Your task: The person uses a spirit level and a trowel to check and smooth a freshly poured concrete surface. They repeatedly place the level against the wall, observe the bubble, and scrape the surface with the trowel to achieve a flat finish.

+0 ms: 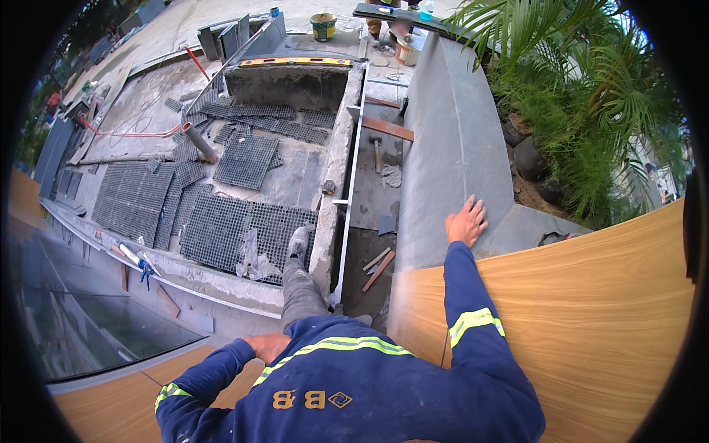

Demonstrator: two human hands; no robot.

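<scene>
My right hand (467, 221) lies flat on the grey stone ledge (461, 140), fingers spread, holding nothing. The sleeve behind it is dark blue with a reflective band, and passes over a wood-grain panel (561, 295). Against my hip rests my left hand (267, 347); its fingers are hidden by my body and jacket (347, 391). My left foot, in a dusty grey shoe (298, 242), stands on black plastic grid mats (214, 229) beside a crumpled clear plastic sheet (255, 260).
A narrow trench runs beside the ledge, holding a hammer (377, 153), wood strips (378, 272) and a crossing brown board (388, 128). A yellow level (295, 63) lies beyond the pit. A caulking gun (136, 260) lies left. Someone's hand (407, 37) shows near a bucket (407, 53).
</scene>
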